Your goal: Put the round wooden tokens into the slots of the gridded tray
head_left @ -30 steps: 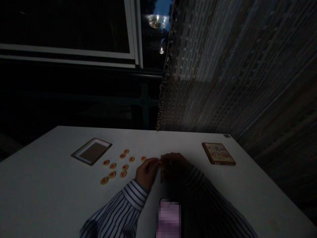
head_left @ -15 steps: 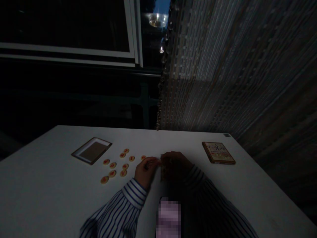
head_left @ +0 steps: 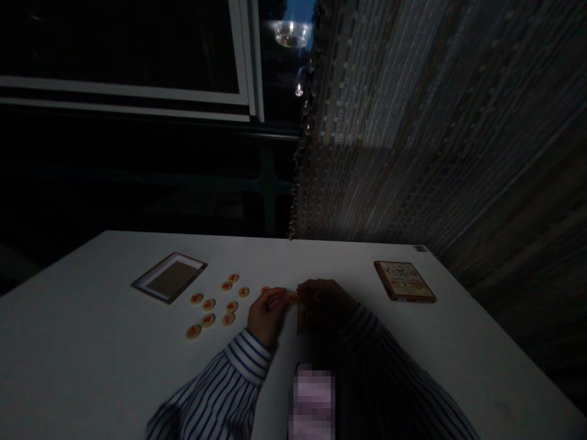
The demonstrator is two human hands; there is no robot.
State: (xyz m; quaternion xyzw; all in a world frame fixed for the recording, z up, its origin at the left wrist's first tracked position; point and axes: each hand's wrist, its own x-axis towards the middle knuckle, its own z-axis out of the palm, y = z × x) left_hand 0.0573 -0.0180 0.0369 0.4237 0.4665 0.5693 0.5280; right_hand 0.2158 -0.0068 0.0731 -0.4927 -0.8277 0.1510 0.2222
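Observation:
On the white table (head_left: 92, 366), my left hand (head_left: 266, 315) pinches a small round yellow piece with a red mark (head_left: 292, 297) at its fingertips. My right hand (head_left: 323, 302) lies in deep shadow right beside it, fingers curled on something I cannot make out. Both sleeves are blue-and-white striped. Several similar round pieces (head_left: 215, 305) lie scattered to the left of my left hand.
A shallow open box tray (head_left: 169, 277) sits at the back left of the table. A box lid with a printed picture (head_left: 404, 280) lies at the right. A woven curtain (head_left: 435, 122) hangs behind the table, beside a dark window (head_left: 137, 55).
My left hand's fingertips have shifted slightly right, toward my right hand, and a round piece now shows between them. The pieces on the table have not moved.

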